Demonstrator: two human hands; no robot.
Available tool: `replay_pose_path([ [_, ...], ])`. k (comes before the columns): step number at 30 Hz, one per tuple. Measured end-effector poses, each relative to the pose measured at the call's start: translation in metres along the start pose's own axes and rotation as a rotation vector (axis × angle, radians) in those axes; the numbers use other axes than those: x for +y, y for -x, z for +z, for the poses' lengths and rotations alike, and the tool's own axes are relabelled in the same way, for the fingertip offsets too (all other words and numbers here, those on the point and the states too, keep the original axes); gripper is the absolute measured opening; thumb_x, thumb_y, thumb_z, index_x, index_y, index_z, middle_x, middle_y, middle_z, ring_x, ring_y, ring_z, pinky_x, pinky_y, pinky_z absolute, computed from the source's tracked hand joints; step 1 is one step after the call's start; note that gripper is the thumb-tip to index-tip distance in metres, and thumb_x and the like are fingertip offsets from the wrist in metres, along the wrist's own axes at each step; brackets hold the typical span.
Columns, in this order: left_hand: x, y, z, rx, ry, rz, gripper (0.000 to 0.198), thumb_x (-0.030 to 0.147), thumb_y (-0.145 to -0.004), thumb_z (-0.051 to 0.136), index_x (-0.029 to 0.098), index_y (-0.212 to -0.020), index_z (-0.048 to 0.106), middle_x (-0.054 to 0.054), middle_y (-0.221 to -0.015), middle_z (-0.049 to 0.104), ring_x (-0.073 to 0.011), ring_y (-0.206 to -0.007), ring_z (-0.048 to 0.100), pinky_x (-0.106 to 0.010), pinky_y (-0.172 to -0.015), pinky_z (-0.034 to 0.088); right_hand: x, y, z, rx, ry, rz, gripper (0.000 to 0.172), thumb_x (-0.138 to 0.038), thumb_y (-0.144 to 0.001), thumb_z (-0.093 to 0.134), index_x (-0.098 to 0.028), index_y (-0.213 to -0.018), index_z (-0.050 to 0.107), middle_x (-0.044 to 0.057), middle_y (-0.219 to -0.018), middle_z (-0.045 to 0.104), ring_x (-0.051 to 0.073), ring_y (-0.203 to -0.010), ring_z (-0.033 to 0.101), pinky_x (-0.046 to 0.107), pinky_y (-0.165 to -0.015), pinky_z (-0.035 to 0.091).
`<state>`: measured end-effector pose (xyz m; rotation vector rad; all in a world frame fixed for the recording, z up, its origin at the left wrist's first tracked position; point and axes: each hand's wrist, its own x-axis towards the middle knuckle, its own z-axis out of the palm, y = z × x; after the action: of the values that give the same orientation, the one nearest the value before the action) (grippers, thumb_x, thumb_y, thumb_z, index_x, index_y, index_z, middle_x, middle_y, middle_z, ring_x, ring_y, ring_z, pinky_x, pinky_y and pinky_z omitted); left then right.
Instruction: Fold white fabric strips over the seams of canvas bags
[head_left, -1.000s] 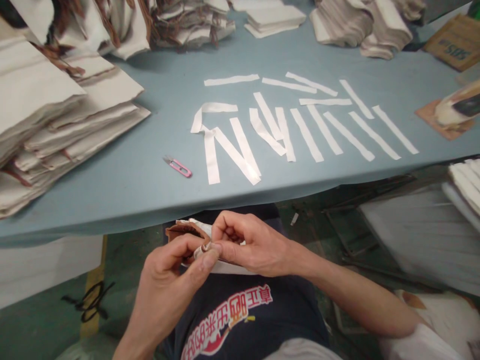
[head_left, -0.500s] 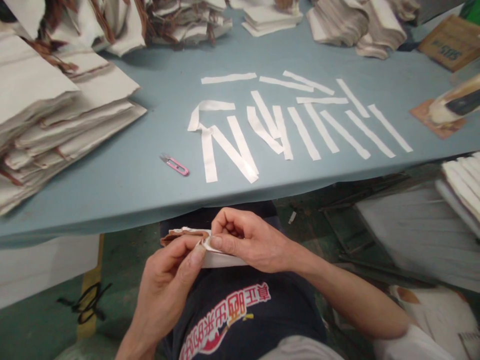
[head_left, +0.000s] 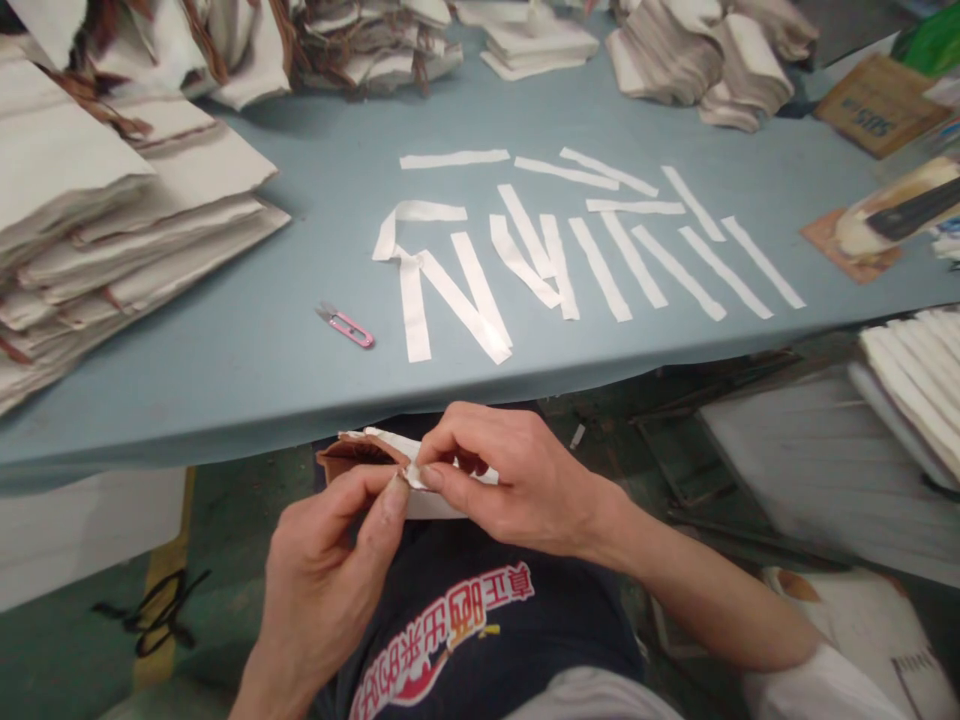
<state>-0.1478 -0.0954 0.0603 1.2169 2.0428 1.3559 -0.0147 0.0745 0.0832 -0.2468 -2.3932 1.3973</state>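
Observation:
A folded white piece with a brown layer (head_left: 360,457) is held over my lap, just below the table's front edge. My left hand (head_left: 330,560) pinches its edge between thumb and index finger. Right beside it, my right hand (head_left: 510,480) pinches the same edge, the thumb and fingertips of both hands almost touching. Part of the piece is hidden behind my hands. On the blue-green table (head_left: 315,180) lie several white strips (head_left: 416,310), loosely spread, and a pink thread snipper (head_left: 349,328) to their left.
Stacks of white and brown pieces (head_left: 142,235) fill the table's left side. More white stacks (head_left: 536,45) stand along the back. At the right are a cardboard box (head_left: 874,105), a dark-handled object on a brown square (head_left: 855,250) and a white pile (head_left: 919,370).
Both hands have moved slightly up, still pinching the piece. More of its brown layer shows at the left. The view has shifted a little, moving the objects at the right leftwards.

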Motion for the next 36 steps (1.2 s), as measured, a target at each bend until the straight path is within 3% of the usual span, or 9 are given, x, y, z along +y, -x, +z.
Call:
replay_pose_path([
  [2, 0.010, -0.005, 0.001, 0.040, -0.041, 0.074, 0.024, 0.033, -0.104, 0.065, 0.025, -0.088, 0.081, 0.008, -0.068, 0.074, -0.0101, -0.054, 0.065, -0.018, -0.056, 0.049, -0.002, 0.000, -0.004, 0.026, 0.152, -0.124, 0.015, -0.022, -0.107, 0.061, -0.017, -0.099, 0.072, 0.004, -0.093, 0.076, 0.014, -0.079, 0.065, 0.026, -0.072, 0.048],
  [5, 0.018, -0.010, 0.003, 0.070, -0.086, 0.165, 0.023, 0.028, -0.101, 0.064, 0.025, -0.082, 0.076, 0.010, -0.062, 0.070, -0.0079, -0.051, 0.065, -0.013, -0.057, 0.051, -0.006, 0.000, -0.011, 0.039, 0.275, -0.186, 0.014, -0.021, -0.106, 0.063, -0.016, -0.101, 0.075, 0.005, -0.094, 0.078, 0.015, -0.081, 0.069, 0.026, -0.073, 0.049],
  [10, 0.018, -0.012, 0.009, 0.087, -0.161, 0.243, 0.023, 0.026, -0.103, 0.062, 0.021, -0.086, 0.076, 0.006, -0.071, 0.077, -0.0084, -0.056, 0.070, -0.012, -0.069, 0.056, -0.014, -0.005, -0.022, -0.072, 0.289, -0.107, 0.013, -0.016, -0.103, 0.066, -0.015, -0.094, 0.075, 0.002, -0.085, 0.078, 0.013, -0.074, 0.068, 0.024, -0.070, 0.046],
  [16, 0.019, -0.014, 0.014, 0.082, -0.200, 0.270, 0.025, 0.024, -0.104, 0.061, 0.016, -0.089, 0.080, 0.001, -0.076, 0.080, -0.0090, -0.054, 0.068, -0.016, -0.073, 0.058, -0.026, -0.017, -0.026, -0.204, 0.327, 0.101, 0.013, -0.011, -0.097, 0.068, -0.016, -0.086, 0.072, -0.001, -0.078, 0.071, 0.012, -0.070, 0.059, 0.025, -0.066, 0.038],
  [20, 0.009, -0.012, 0.017, 0.089, -0.087, 0.159, 0.020, 0.023, -0.099, 0.065, 0.021, -0.088, 0.082, 0.005, -0.077, 0.081, -0.0099, -0.059, 0.070, -0.016, -0.064, 0.054, -0.020, -0.028, -0.029, -0.286, 0.247, 0.186, 0.014, -0.008, -0.090, 0.068, -0.017, -0.080, 0.065, -0.005, -0.070, 0.061, 0.010, -0.064, 0.050, 0.026, -0.063, 0.031],
  [24, -0.009, -0.011, 0.018, 0.039, 0.174, -0.085, 0.023, 0.032, -0.098, 0.068, 0.025, -0.083, 0.083, 0.006, -0.067, 0.071, -0.0106, -0.053, 0.056, -0.020, -0.048, 0.040, 0.002, -0.047, -0.035, -0.495, -0.082, 0.163, 0.012, -0.008, -0.088, 0.063, -0.018, -0.081, 0.061, -0.008, -0.067, 0.057, 0.008, -0.062, 0.048, 0.024, -0.062, 0.035],
  [28, -0.019, -0.015, 0.018, -0.008, 0.384, -0.206, 0.029, 0.038, -0.095, 0.069, 0.022, -0.072, 0.077, 0.002, -0.069, 0.064, -0.0128, -0.059, 0.047, -0.024, -0.048, 0.030, 0.015, -0.065, -0.037, -0.622, -0.198, 0.121, 0.011, -0.009, -0.087, 0.060, -0.017, -0.080, 0.061, -0.009, -0.068, 0.053, 0.008, -0.064, 0.045, 0.023, -0.061, 0.036],
  [32, -0.019, -0.017, 0.016, 0.021, 0.392, -0.251, 0.035, 0.041, -0.094, 0.071, 0.022, -0.065, 0.068, 0.003, -0.066, 0.053, -0.0128, -0.059, 0.041, -0.025, -0.049, 0.027, 0.015, -0.076, -0.033, -0.662, -0.175, 0.055, 0.013, -0.008, -0.086, 0.059, -0.017, -0.077, 0.060, -0.009, -0.068, 0.052, 0.008, -0.065, 0.043, 0.024, -0.062, 0.034],
  [36, -0.013, -0.018, 0.011, 0.028, 0.304, -0.275, 0.032, 0.042, -0.090, 0.074, 0.022, -0.065, 0.070, 0.005, -0.058, 0.050, -0.0105, -0.050, 0.038, -0.026, -0.047, 0.026, 0.017, -0.079, -0.029, -0.658, -0.165, 0.030, 0.014, -0.008, -0.087, 0.060, -0.018, -0.077, 0.060, -0.008, -0.068, 0.053, 0.009, -0.066, 0.045, 0.025, -0.064, 0.034],
])
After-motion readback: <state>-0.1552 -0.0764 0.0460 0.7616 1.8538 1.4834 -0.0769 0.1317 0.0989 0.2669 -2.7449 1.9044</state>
